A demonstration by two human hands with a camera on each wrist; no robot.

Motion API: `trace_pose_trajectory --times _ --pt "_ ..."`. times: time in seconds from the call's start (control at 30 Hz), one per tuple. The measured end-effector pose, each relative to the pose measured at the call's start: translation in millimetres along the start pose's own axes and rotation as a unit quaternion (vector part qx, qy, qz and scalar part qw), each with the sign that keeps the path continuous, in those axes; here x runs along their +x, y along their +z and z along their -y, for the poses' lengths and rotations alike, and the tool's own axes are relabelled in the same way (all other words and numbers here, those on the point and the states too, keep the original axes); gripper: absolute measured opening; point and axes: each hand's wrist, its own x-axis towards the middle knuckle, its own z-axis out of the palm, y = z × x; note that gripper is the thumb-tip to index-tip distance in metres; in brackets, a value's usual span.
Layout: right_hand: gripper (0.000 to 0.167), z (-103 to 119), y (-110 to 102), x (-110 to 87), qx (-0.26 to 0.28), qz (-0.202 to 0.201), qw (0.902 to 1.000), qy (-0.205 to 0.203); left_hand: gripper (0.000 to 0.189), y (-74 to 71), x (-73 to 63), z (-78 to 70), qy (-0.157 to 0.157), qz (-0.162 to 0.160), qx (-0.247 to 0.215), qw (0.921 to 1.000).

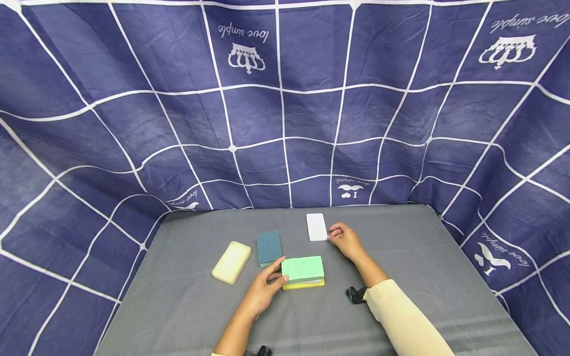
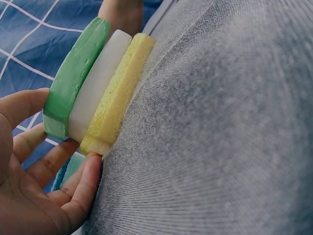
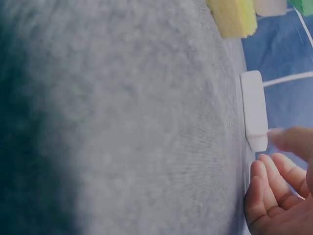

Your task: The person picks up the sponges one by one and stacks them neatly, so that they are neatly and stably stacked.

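Note:
A stack stands upright in front of me: a green block (image 1: 303, 268) on top, a white block (image 2: 100, 88) in the middle and a yellow sponge (image 2: 122, 88) at the bottom. My left hand (image 1: 261, 291) touches the stack's left end, its fingers spread along the layers from the green block down to the yellow sponge. Farther back, a white melamine sponge (image 1: 316, 227) lies flat on the grey cloth. My right hand (image 1: 346, 241) is beside its right edge, with loosely bent fingers and one fingertip right at the end of it (image 3: 257, 115).
A dark teal scouring sponge (image 1: 269, 247) lies just behind my left hand. Farther left is a cream sponge (image 1: 231, 262). Grey cloth (image 1: 187, 306) covers the table, and a blue curtain with white lines (image 1: 311, 118) rises along the back and sides.

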Motion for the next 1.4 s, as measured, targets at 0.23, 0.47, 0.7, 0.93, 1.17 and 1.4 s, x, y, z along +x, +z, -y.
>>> trace_pose_trajectory --times 0.23,0.47,0.7,0.93,1.17,1.4 --pt "0.046 2.2 1.8 -4.8 0.036 -0.029 0.998 0.043 0.064 -0.4 -0.2 -1.3 -0.002 0.0 -0.002 1.0" --pt "0.062 15.6 19.3 -8.6 0.02 -0.048 0.9979 0.038 0.063 -0.1 0.1 -1.8 -0.003 -0.002 -0.001 1.0" --pt "0.075 21.5 33.0 -3.3 -0.046 -0.056 0.9969 0.032 0.063 -0.1 -0.4 -1.7 -0.003 0.001 0.001 1.0" --pt "0.087 26.6 41.3 1.3 -0.14 -0.048 0.9874 0.058 0.063 -0.4 0.4 -0.6 -0.005 0.0 -0.002 1.0" --pt "0.082 28.4 43.1 2.5 -0.162 -0.049 0.983 0.072 0.064 -0.5 0.6 -0.8 -0.004 0.003 -0.006 1.0" --pt "0.072 28.0 39.9 1.3 -0.158 -0.051 0.9841 0.062 0.064 0.0 0.5 0.2 -0.007 -0.001 -0.002 1.0"
